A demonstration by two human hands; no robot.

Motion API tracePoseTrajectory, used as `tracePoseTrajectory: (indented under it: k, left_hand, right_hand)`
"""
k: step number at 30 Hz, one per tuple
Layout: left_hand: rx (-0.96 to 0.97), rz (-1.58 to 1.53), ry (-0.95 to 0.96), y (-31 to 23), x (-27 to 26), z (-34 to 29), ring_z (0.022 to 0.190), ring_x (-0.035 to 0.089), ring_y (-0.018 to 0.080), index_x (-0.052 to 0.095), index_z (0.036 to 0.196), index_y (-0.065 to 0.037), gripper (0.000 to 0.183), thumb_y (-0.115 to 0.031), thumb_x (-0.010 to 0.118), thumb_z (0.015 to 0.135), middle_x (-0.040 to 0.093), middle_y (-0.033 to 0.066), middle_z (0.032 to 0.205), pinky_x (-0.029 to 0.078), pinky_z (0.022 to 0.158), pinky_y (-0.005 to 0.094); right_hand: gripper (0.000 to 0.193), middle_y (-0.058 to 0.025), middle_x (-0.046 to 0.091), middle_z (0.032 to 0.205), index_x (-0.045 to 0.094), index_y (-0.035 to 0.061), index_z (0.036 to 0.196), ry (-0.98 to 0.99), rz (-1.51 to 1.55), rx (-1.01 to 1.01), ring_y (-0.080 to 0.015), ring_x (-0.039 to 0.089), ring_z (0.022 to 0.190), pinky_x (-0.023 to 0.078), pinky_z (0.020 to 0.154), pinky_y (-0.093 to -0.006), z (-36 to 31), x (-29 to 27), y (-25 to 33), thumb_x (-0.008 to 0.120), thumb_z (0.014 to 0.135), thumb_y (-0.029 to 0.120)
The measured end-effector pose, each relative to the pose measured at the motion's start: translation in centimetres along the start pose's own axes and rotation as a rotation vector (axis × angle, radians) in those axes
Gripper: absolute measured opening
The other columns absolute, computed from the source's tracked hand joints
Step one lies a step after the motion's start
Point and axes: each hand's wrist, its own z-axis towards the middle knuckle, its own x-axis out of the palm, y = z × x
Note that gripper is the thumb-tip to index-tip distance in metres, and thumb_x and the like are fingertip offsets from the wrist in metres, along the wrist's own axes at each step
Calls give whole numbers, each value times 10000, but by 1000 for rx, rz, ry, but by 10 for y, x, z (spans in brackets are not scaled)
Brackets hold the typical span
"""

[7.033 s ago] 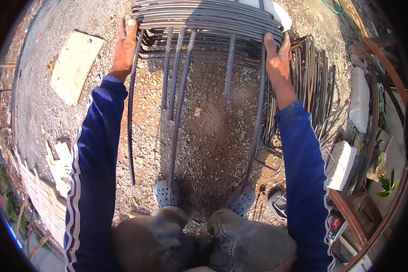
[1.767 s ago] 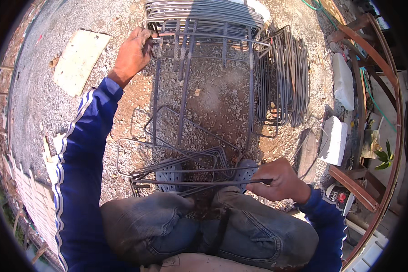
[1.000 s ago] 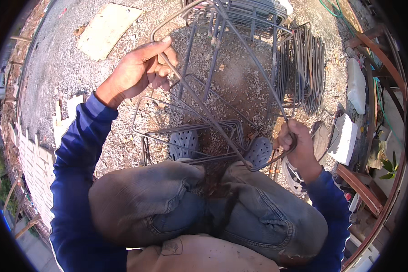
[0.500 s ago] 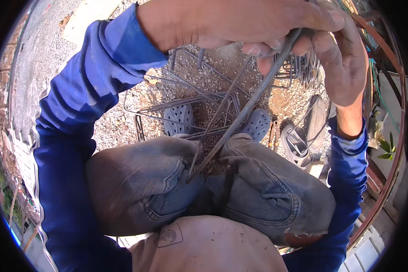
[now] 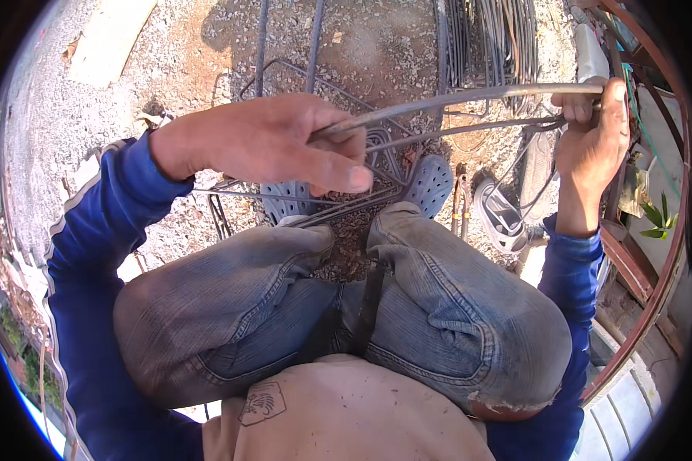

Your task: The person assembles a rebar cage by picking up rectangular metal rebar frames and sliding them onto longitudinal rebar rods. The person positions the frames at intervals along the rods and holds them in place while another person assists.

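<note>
In front of my knees, I hold a bent steel rod point(image 5: 469, 96) up between both hands, its two bars running side to side. My left hand point(image 5: 277, 142) grips the left part, fingers curled around it and thumb lying alongside. At the other end my right hand point(image 5: 596, 150) is closed, its thumb pressed near the bend. Below the held rod, several bent steel rod frames point(image 5: 354, 206) lie on the gravel between my feet, partly hidden by my knees and left hand.
Grey clogs point(image 5: 429, 184) are on my feet. Right of them lie pliers point(image 5: 461, 203) and a grey sandal point(image 5: 501, 219). Bundled steel rods point(image 5: 492, 38) rest farther ahead. A rusty metal frame point(image 5: 673, 261) curves along the right side. Pale board point(image 5: 111, 42) lies far left.
The bent rod has swung from slanting down towards my lap to lying crosswise. My left hand has moved down and left, apart from my right hand, which has dropped lower.
</note>
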Motion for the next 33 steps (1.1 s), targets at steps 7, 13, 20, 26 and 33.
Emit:
tracePoseTrajectory:
  k: [7,13,20,26,33]
  left_hand:
    - [-67,38,-382,58,-38,-74,657,471,89,674,924,1,227,-221,651,968,544,-8,698,397,607,288]
    - [-105,389,-777,67,-101,-51,762,513,76,678,1057,-13,198,-189,637,976,608,-15,826,457,715,251]
    - [34,641,-1118,35,-183,-12,829,572,117,643,1200,-33,346,-286,658,965,638,27,947,486,743,274]
    - [394,708,-1354,104,-128,-7,993,610,180,569,1173,18,388,-306,642,973,633,139,1122,483,873,308]
    - [6,788,-438,191,20,-59,993,590,349,530,1089,-40,359,-366,610,962,565,168,1088,486,866,445]
  right_hand:
    - [340,-9,537,739,576,85,837,-86,130,587,-147,550,739,506,843,-351,-72,-6,-104,518,1035,354]
    - [375,30,616,776,658,104,836,119,-112,492,-81,548,769,473,805,-281,1,3,-152,569,1002,427]
    - [324,-31,678,857,678,78,889,-19,-232,384,-95,563,719,466,703,-263,127,27,-155,674,942,398]
    - [262,-26,582,768,595,26,912,-150,-241,-89,-112,545,710,454,676,-279,59,17,-149,539,1015,261]
    - [202,-96,643,1028,647,58,1045,705,-863,63,-272,601,987,469,872,-378,-135,-13,-156,651,871,158]
